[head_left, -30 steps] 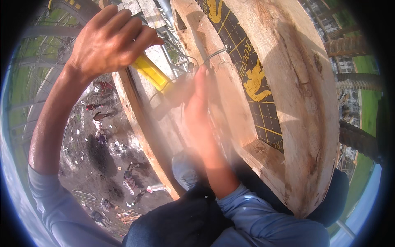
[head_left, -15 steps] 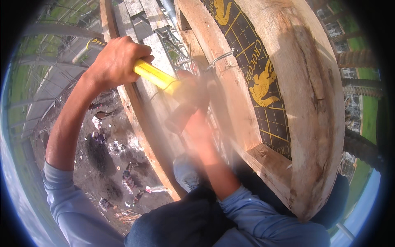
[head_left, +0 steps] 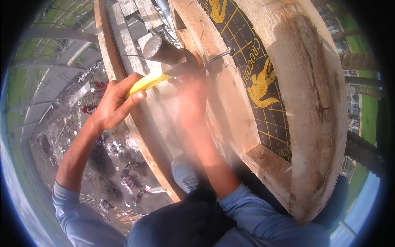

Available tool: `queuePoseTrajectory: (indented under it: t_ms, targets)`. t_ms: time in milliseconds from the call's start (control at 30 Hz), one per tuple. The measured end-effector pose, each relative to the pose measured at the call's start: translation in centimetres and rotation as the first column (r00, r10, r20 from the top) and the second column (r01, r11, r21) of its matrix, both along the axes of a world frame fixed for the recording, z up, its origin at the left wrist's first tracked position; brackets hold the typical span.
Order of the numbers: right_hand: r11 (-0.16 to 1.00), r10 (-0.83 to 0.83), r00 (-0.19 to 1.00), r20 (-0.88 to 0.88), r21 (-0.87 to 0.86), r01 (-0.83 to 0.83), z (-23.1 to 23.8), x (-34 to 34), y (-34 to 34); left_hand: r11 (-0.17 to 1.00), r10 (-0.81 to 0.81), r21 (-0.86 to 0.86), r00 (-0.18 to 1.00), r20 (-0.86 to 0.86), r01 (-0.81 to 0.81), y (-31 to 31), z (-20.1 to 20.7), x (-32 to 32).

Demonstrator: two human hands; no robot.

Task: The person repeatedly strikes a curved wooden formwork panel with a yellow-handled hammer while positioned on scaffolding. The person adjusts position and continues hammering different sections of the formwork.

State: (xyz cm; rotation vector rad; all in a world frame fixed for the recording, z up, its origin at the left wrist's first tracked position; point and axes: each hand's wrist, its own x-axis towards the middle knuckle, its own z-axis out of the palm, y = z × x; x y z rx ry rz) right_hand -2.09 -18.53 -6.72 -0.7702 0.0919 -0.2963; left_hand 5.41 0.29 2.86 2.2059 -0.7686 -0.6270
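Note:
My left hand (head_left: 117, 101) is wrapped round the yellow handle of a hammer (head_left: 150, 81), thumb along its side. The thick grey steel head (head_left: 163, 52) sits just beyond that hand, over the gap between the timbers. Close behind the head is my right hand (head_left: 192, 92), smeared by blur, its fingers mostly hidden. A twisted metal wire (head_left: 220, 56) runs from beside those fingers to the edge of a timber batten (head_left: 224, 78). This batten borders a dark panel (head_left: 251, 61) with yellow grid lines and printed animal shapes.
A heavy rough timber (head_left: 312, 99) stands along the panel's right side, with ribbed steel bars (head_left: 362, 150) beyond. To the left runs a long narrow plank (head_left: 142, 140), and past it the ground (head_left: 103, 164) lies far below with scattered debris. Grey boards (head_left: 127, 37) extend ahead.
The hammer has turned in my left hand: its head has swung up and away from me. My left hand has come lower and nearer. The right hand stays in about the same place.

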Motion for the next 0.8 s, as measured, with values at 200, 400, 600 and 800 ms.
queuePoseTrajectory:
  t_ms: [200, 400, 600, 800]
  targets:
    - [0.999, 0.049, 0.994, 0.101, 0.005, -0.05, 0.0, 0.4, 0.2, 0.961, 0.275, 0.033, 0.933, -0.232, -0.275, -2.1, 0.7, -5.6]
    - [0.984, 0.106, 0.986, 0.129, -0.155, -0.085, -0.2, 2.0, -2.3, 0.76, 0.334, -0.016, 0.412, -0.848, -0.649, -4.4, 1.4, -9.9]
    - [0.988, 0.059, 0.973, 0.224, -0.151, -0.025, 0.0, 4.0, -1.4, 0.697, 0.129, 0.237, -0.207, -0.97, -0.677, -5.0, 3.4, -9.7]
    - [0.91, -0.195, 0.975, -0.108, -0.391, 0.138, 1.4, 2.4, -0.5, 0.863, 0.377, 0.139, 0.436, -0.817, -0.485, -5.1, 7.8, -8.3]
